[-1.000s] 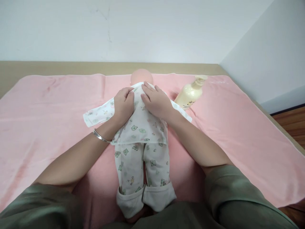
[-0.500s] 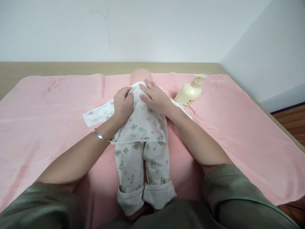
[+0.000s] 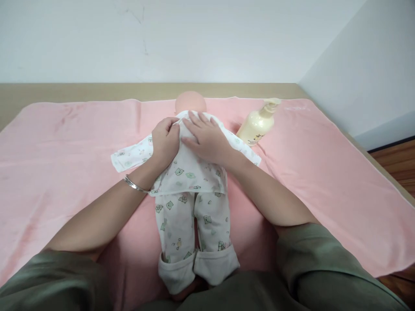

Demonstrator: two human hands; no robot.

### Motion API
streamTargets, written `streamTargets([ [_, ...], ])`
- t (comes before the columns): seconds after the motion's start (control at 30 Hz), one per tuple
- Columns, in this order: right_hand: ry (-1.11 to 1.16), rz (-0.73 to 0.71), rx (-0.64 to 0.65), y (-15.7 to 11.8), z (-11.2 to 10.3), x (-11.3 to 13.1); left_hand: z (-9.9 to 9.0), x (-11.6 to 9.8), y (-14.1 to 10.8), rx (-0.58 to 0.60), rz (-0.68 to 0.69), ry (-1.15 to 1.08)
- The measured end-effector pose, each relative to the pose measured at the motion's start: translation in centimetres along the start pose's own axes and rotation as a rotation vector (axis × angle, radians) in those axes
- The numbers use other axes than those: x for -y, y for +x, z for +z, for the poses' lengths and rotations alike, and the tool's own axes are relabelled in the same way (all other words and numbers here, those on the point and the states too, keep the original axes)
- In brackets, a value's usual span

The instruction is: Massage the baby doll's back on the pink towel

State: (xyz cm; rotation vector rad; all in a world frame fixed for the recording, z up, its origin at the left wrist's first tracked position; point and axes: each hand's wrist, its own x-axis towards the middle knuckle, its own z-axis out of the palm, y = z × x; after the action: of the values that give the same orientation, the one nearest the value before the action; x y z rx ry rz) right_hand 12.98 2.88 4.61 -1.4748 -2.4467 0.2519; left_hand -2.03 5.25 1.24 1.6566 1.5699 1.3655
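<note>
A baby doll (image 3: pixel 184 172) lies lengthwise before me, its smooth bald head (image 3: pixel 190 102) at the far end and no face showing. It wears a white long-sleeved top and matching trousers (image 3: pixel 209 220), printed with small green animals, with the plain cuffs turned up. My left hand (image 3: pixel 166 141) is curled round the doll's upper side, near the shoulder; some of its fingertips are hidden. Flat on the upper part of the top rests my right hand (image 3: pixel 209 138), open, fingers spread, pressing the cloth. The doll's sleeves stretch out to both sides.
A pale yellow pump bottle (image 3: pixel 257 125) leans at a tilt by the doll's right-hand sleeve in view. Under everything lies a pink mat (image 3: pixel 71 172) on a wooden table (image 3: pixel 97 90). White walls (image 3: pixel 210 39) stand behind and to the right.
My right hand has slid a little left and down across the doll's top, and it lies flatter. The left hand stays at the doll's side. The whole view has shifted slightly.
</note>
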Motion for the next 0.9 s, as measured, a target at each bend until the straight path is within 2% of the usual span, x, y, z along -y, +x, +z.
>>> streamTargets([
  [0.07, -0.012, 0.097, -0.049, 0.4, 0.3, -0.4, 0.0, 0.0, 0.0, 0.014, 0.004, 0.002],
  [0.17, -0.098, 0.155, -0.123, -0.8, 1.2, 1.6, 0.0, 0.1, 0.0, -0.008, -0.013, -0.014],
  [0.3, -0.149, 0.025, -0.081, -2.7, 1.6, 4.3, 0.0, 0.3, -0.2, -0.016, -0.036, -0.051],
  [0.4, -0.061, -0.005, -0.058, -2.1, 1.1, 3.4, -0.1, 0.3, -0.2, -0.013, -0.032, -0.035],
  [0.6, 0.068, 0.171, -0.101, 0.5, 1.0, -0.1, -0.2, 0.1, -0.1, 0.018, 0.008, 0.054],
  [0.8, 0.083, 0.268, -0.107, 1.3, 0.7, -1.0, -0.2, -0.6, -1.5, 0.114, 0.117, 0.207],
  [0.9, 0.015, 0.323, -0.096, 0.9, 0.1, -0.2, -0.1, -0.5, -2.0, 0.138, 0.136, 0.234],
])
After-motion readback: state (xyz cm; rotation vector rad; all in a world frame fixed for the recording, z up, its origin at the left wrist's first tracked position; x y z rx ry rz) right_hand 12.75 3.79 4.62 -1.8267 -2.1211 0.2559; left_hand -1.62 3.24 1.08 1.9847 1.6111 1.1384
